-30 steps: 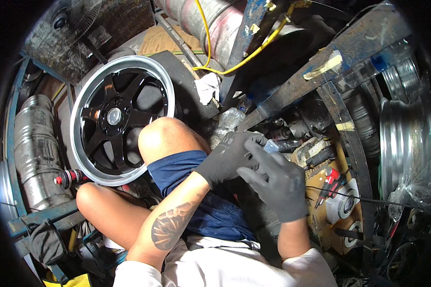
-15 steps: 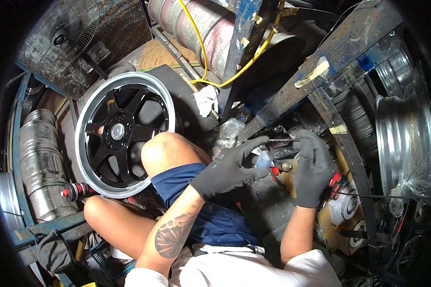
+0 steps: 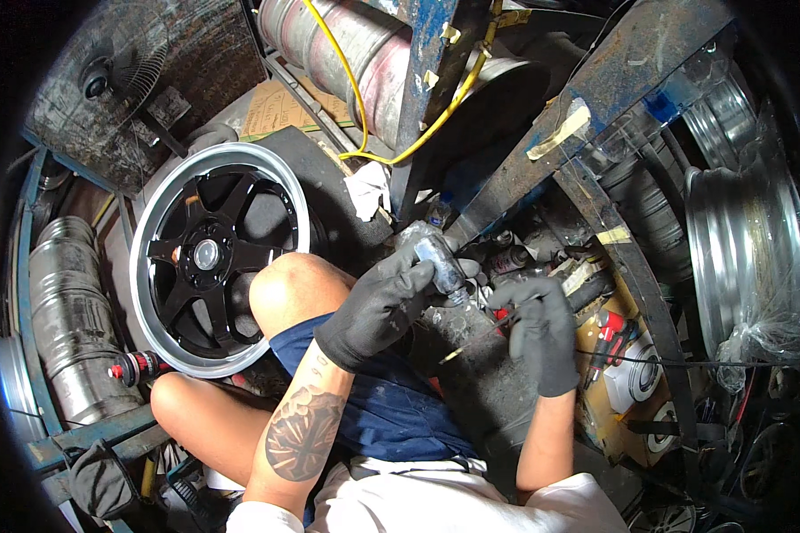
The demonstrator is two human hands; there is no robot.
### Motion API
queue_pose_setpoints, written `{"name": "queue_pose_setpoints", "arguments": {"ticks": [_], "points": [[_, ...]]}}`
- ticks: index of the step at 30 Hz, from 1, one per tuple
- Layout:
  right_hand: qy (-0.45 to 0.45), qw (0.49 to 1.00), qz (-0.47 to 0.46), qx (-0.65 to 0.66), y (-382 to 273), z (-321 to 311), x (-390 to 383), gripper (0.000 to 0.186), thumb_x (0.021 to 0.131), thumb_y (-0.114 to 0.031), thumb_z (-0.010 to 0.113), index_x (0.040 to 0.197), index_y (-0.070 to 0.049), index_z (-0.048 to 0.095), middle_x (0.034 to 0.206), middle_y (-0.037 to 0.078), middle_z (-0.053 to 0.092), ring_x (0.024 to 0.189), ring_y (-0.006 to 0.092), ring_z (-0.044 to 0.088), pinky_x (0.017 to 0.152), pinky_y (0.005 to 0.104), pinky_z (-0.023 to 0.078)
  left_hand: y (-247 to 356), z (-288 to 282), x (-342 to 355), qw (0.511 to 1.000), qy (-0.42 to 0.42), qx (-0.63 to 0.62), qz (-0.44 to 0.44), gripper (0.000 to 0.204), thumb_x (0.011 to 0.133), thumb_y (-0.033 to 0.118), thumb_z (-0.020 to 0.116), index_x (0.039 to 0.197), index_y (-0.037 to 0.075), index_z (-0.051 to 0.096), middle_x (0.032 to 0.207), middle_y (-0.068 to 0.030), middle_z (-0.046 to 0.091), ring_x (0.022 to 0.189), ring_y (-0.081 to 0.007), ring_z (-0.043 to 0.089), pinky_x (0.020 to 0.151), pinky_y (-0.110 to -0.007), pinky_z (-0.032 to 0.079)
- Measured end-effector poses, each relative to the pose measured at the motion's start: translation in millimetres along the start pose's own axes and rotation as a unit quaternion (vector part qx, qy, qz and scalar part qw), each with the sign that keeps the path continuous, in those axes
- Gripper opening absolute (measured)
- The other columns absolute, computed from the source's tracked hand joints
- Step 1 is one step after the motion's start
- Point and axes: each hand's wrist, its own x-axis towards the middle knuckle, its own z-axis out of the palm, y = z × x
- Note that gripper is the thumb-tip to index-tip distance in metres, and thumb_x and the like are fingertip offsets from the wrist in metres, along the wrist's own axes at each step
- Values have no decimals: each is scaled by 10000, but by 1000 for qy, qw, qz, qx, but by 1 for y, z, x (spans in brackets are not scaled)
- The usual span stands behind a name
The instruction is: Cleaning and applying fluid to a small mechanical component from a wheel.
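Note:
My left hand (image 3: 378, 306), in a dark grey glove, is closed round a small bluish-grey bottle (image 3: 439, 263). The bottle is tilted, with its narrow neck pointing down and toward the right hand. In my gloved right hand (image 3: 535, 329) the fingers pinch a thin stick (image 3: 478, 342) like a fine brush, its pale yellowish tip slanting down to the left. The stick and bottle are apart. Left of my knees leans a wheel rim (image 3: 206, 258) with glossy black spokes and a silver lip.
A red-and-black power tool (image 3: 610, 342) lies on the right beside a cardboard box (image 3: 596, 404). Silver rims (image 3: 738, 258) stand at the far right. A blue steel post (image 3: 427, 98) and a yellow hose (image 3: 436, 142) are ahead. A fan (image 3: 120, 80) stands back left.
My left hand has drawn back left and now shows the bottle tilted in its fingers. The stick has swung from level to slanting downward as my right hand moved slightly left and down.

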Motion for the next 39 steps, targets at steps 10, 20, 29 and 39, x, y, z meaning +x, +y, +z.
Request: {"name": "queue_pose_setpoints", "arguments": {"ticks": [10, 20, 29, 39], "points": [[-98, 995, 22, 4, 3, 20, 1, 372, 979, -350, 608, 1132, -11, 614, 877, 23, 646, 637, 22, 509, 533, 186, 391, 1, -3, -2, 1000, 16, 23, 11, 671, 979, 408, 568, 1446, -35, 376, 1271, -116, 600, 1164, -211, 568, 1042, -379, 416], [-134, 983, 114, 53, 17, 25, -12, 333, 1014, -268, 542, 1217, -8, 586, 935, 33, 626, 699, 91, 535, 683, 252, 471, -1, -5, -3, 997, 55, 41, 18, 489, 1000, 382, 551, 1310, 6, 503, 1186, -89, 617, 1077, -188, 586, 968, -359, 462], [-96, 965, -25, -244, -12, 36, -2, 319, 989, -213, 564, 1188, 32, 615, 925, 154, 673, 828, 227, 658, 750, 341, 508, 2, -12, -5, 992, 78, 93, 29, 372, 997, 313, 593, 1213, 14, 544, 1021, -35, 616, 956, -113, 582, 873, -271, 482], [-82, 939, -54, -330, -3, 35, -7, 365, 963, -228, 609, 1240, 8, 634, 1007, 226, 687, 866, 299, 684, 749, 394, 514, 3, -10, -5, 979, 134, 144, 61, 389, 916, 295, 703, 1138, 15, 550, 1010, -43, 633, 922, -128, 598, 862, -289, 487]]}}
